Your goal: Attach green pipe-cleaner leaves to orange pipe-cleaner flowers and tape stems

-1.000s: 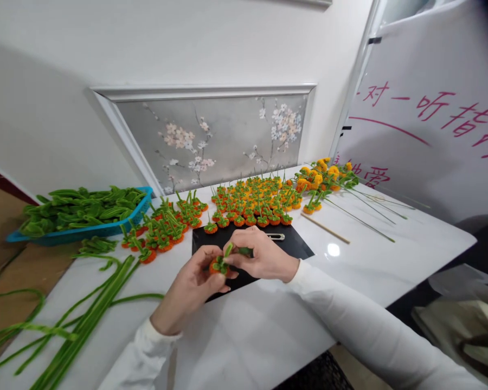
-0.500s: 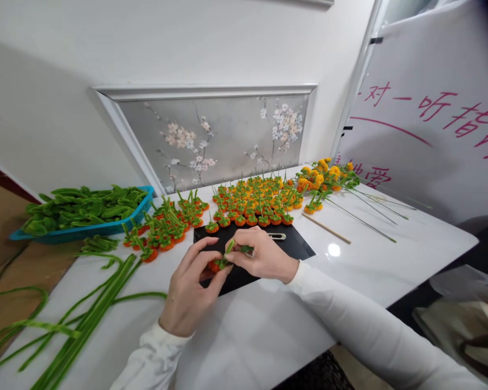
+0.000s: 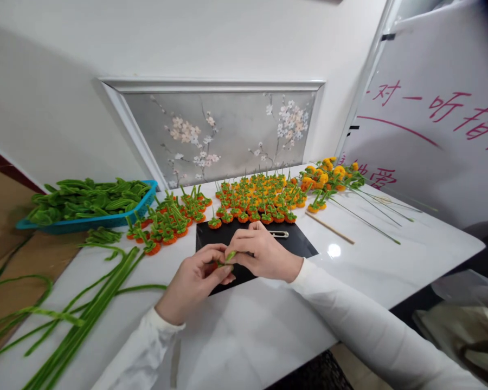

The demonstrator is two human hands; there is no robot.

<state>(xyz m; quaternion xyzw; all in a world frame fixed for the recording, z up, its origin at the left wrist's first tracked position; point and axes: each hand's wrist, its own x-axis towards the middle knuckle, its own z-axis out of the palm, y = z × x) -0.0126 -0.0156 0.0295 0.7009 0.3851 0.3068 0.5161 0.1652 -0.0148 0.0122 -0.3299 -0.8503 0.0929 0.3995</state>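
Note:
Over the black mat (image 3: 299, 246), my two hands meet at a small orange pipe-cleaner fruit with a green top (image 3: 230, 257). My left hand (image 3: 193, 279) is closed round its body, and the fingers hide nearly all of the orange. The thumb and fingers of my right hand (image 3: 264, 252) pinch the green stem at the top. On the mat behind my right hand lies a pale slotted tool (image 3: 280, 234), partly covered. Just beyond the mat stand rows of similar orange and yellow fruits (image 3: 260, 197) with green tops and thin upright stems.
At left, more orange fruits (image 3: 168, 230) stand before a blue basket (image 3: 148, 197) of green pipe-cleaner leaves (image 3: 93, 197). Long green pipe cleaners (image 3: 91, 311) cross the near-left table. At right lie yellow flowers on stems (image 3: 333, 173) and a wooden stick (image 3: 329, 227). A wall stands behind.
My left fingers spread around the fruit, then closed in again, covering more of its orange body. My right hand stays at the green stem. The view has shifted slightly.

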